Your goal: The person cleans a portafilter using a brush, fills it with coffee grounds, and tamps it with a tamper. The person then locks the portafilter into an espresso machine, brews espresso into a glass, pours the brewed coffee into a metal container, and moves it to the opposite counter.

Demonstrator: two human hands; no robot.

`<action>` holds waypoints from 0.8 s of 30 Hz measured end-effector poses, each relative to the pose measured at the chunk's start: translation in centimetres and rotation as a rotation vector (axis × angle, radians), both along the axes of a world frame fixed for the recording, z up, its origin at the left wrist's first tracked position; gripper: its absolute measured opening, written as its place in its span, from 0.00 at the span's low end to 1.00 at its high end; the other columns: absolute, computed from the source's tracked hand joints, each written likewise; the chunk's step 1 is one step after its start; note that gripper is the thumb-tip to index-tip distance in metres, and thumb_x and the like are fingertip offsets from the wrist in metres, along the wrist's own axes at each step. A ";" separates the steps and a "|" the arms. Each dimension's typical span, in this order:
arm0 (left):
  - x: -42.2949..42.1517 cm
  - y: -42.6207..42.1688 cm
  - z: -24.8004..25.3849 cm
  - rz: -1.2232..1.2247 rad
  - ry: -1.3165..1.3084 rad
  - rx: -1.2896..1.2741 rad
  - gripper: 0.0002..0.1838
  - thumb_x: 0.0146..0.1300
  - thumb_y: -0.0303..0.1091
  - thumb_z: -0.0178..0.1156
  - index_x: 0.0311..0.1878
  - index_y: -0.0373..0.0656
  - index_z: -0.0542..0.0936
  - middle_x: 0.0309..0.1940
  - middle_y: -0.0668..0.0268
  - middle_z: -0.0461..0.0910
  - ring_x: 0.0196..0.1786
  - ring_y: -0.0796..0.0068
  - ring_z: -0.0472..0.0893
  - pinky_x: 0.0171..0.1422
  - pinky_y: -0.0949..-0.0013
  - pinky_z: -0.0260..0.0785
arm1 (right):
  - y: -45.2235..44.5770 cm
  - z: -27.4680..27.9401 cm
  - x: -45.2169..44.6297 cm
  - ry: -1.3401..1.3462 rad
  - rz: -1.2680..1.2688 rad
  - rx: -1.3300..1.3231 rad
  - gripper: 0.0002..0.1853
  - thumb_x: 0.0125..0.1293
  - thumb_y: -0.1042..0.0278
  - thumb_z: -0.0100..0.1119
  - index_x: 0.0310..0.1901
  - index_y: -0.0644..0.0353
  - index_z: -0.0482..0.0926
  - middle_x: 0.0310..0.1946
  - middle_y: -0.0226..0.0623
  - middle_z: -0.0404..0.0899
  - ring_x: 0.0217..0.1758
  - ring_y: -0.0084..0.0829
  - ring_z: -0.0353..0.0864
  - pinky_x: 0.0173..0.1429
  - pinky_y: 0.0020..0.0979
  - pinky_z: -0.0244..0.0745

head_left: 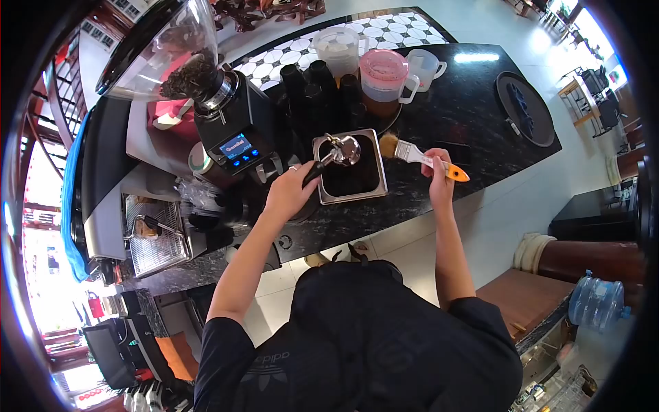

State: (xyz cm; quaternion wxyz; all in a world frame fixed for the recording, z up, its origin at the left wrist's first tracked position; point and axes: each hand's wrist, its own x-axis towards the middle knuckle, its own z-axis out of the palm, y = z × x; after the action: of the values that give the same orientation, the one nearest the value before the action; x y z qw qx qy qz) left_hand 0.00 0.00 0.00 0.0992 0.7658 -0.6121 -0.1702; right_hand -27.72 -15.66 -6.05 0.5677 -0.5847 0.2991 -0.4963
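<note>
My left hand [290, 190] is closed round the black handle of a portafilter [343, 150]. Its shiny metal head hangs over a rectangular steel container [382, 191] with a dark inside. To the right, my right hand [439, 180] grips a paint brush [414, 154] by its white and orange handle. The brush's tan bristles point left, beside the container's right rim. Whether the portafilter's head touches the container I cannot tell.
A coffee grinder [237, 117] with a clear bean hopper stands at the left. Behind the container are black cups [313, 96], a pink-lidded pitcher [384, 72] and a clear jug [424, 69]. A round dark tray [509, 103] lies right, an espresso machine's drip tray [154, 250] left.
</note>
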 end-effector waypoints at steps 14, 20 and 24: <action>0.9 0.8 -3.3 0.288 1.149 0.108 0.14 0.71 0.39 0.46 0.41 0.36 0.72 0.25 0.65 0.75 0.16 0.78 0.72 0.19 0.74 0.64 | 2.0 0.6 2.4 0.154 0.291 -0.048 0.10 0.71 0.68 0.48 0.46 0.63 0.75 0.37 0.33 0.79 0.37 0.20 0.79 0.43 0.22 0.73; 0.7 1.1 -3.3 0.265 1.054 0.159 0.14 0.70 0.40 0.48 0.40 0.36 0.73 0.25 0.66 0.75 0.16 0.79 0.73 0.19 0.74 0.65 | 1.6 1.8 6.2 0.274 0.222 -0.382 0.06 0.62 0.75 0.57 0.41 0.61 0.75 0.29 0.40 0.78 0.29 0.37 0.79 0.36 0.26 0.72; 0.7 1.3 -3.6 0.305 0.837 0.110 0.15 0.68 0.40 0.52 0.46 0.35 0.75 0.24 0.67 0.76 0.17 0.81 0.75 0.19 0.75 0.65 | 2.5 2.6 6.6 0.386 0.171 -0.364 0.02 0.62 0.73 0.55 0.34 0.60 0.73 0.22 0.41 0.74 0.25 0.41 0.76 0.32 0.28 0.70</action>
State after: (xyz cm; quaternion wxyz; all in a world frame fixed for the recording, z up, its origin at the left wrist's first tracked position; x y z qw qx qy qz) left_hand 0.73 1.25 -3.56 0.3213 0.7167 -0.3893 -0.4811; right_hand -21.15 -13.20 -3.46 0.4256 -0.7840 0.2572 -0.3715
